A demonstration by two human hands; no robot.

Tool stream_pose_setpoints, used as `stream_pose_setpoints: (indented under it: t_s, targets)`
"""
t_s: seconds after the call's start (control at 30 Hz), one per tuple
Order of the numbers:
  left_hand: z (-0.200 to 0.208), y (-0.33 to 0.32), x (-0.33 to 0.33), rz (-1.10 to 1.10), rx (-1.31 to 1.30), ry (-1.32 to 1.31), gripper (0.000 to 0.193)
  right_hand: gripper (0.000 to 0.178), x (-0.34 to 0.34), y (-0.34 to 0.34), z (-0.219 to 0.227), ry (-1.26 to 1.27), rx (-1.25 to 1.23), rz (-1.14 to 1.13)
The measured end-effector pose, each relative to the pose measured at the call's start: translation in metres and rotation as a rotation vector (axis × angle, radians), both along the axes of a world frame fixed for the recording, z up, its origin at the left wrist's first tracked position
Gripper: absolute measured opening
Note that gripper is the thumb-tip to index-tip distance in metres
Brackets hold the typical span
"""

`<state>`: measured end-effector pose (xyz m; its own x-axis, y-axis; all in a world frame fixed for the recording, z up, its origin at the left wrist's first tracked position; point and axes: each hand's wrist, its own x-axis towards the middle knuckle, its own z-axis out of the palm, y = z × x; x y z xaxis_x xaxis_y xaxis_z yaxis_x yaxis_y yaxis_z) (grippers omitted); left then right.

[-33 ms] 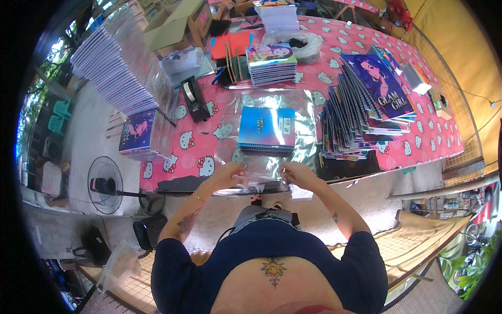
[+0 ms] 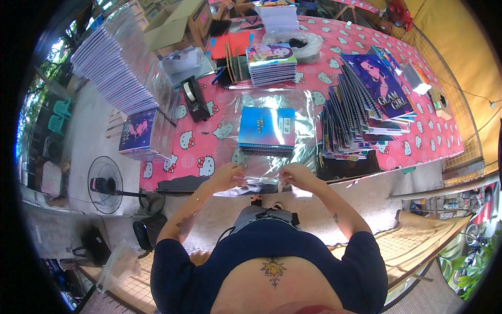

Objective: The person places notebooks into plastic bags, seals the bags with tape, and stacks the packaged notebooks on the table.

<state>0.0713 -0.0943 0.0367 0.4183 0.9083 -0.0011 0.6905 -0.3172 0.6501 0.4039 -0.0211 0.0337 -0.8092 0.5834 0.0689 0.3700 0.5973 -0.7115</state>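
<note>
A small stack of blue spiral notebooks (image 2: 266, 128) lies on clear plastic film (image 2: 306, 138) in front of me, at the table's near side. My left hand (image 2: 229, 177) is closed on the near edge of the film, left of the notebooks. To their right, my right hand (image 2: 297, 175) pinches the same edge, fingers together. Film stretches between both hands just below the notebooks' spiral binding. Neither hand touches the notebooks. Some fingertips are hard to make out through the glare.
A tape dispenser (image 2: 193, 99) stands left of the film. Fanned notebooks (image 2: 361, 110) are piled at the right. A tall stack of wrapped notebooks (image 2: 112, 73) leans at the left. Behind lie another notebook stack (image 2: 271, 65) and a cardboard box (image 2: 180, 29). A fan (image 2: 106, 184) stands at lower left.
My right hand has shifted slightly, its fingertips a little lower and nearer the left. The film's near edge has moved slightly with it. The notebooks have stayed in place.
</note>
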Motion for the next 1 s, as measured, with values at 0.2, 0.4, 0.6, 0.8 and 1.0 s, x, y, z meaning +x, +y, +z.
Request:
stream_pose_setpoints:
  t_s: [0.2,0.4,0.6,0.8,1.0]
  targets:
    - [-0.003,-0.006,-0.001,-0.073,0.23,0.036,0.019,0.025,0.007,-0.012,-0.006,-0.034,0.056,0.047]
    - [0.019,0.006,0.016,0.269,-0.255,-0.095,0.02,0.023,-0.009,-0.008,0.021,-0.038,0.064,-0.093]
    - [0.02,-0.004,-0.003,0.113,-0.276,-0.182,0.025,0.023,0.008,-0.004,0.019,-0.227,-0.067,-0.032]
    - [0.0,-0.009,-0.016,0.066,-0.355,0.005,0.027,0.021,0.012,-0.007,0.034,-0.149,0.021,0.024]
    - [0.036,0.005,-0.05,-0.004,-0.454,0.158,0.028,0.015,0.039,0.008,0.042,-0.184,-0.241,-0.146]
